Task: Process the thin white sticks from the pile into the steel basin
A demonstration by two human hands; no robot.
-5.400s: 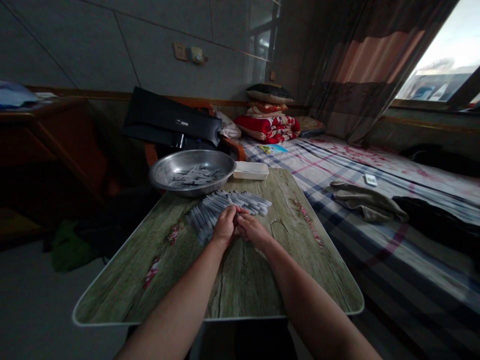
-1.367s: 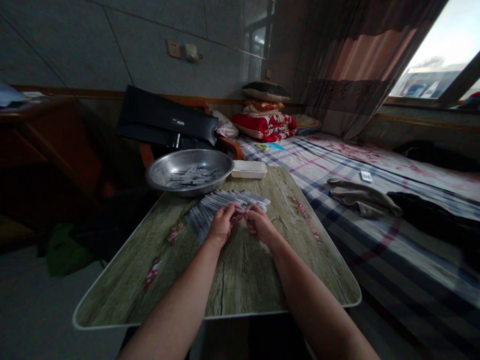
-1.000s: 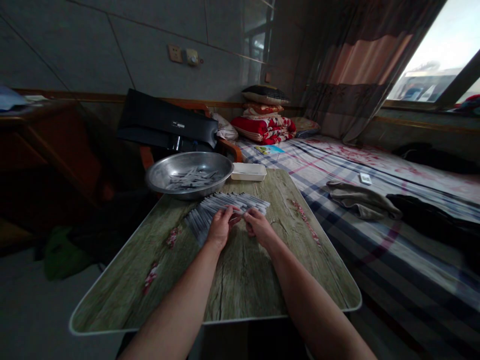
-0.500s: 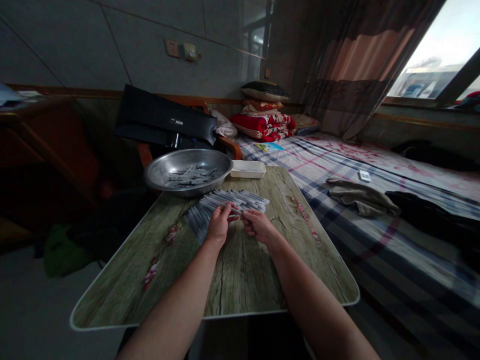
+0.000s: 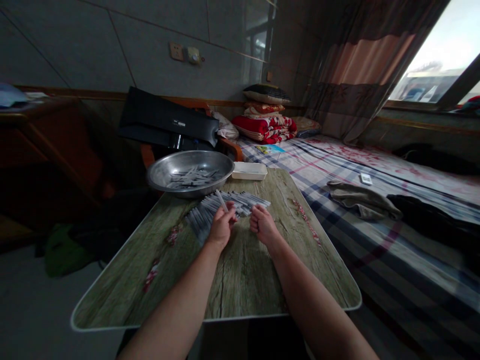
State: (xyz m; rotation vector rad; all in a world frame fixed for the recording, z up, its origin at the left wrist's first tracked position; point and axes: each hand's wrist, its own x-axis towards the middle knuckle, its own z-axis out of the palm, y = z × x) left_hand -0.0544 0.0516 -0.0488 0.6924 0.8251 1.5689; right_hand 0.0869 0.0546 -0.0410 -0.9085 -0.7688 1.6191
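While a heap [image 5: 245, 200] of thin pale sticks lies on the table [image 5: 243, 270] just in front of the basin [image 5: 159, 175], a person's left hand [image 5: 222, 227] pinches one stick [image 5: 221, 200] between thumb and fingers, its free end tilted up toward the basin. The right hand [image 5: 262, 225], just beside the left and apart from it, is curled into a fist at the edge of the heap farthest from the basin; whether anything lies inside it cannot be told. Both hands sit on the near side of the basin, with the heap between. More sticks lie loose inside the basin. A shallow white tray [image 5: 249, 171] stands just right of the basin. Behind the basin leans a black monitor [image 5: 165, 117]; farther back and to the basin's right, folded quilts [image 5: 268, 127] are stacked on a checked bed [image 5: 337, 165].
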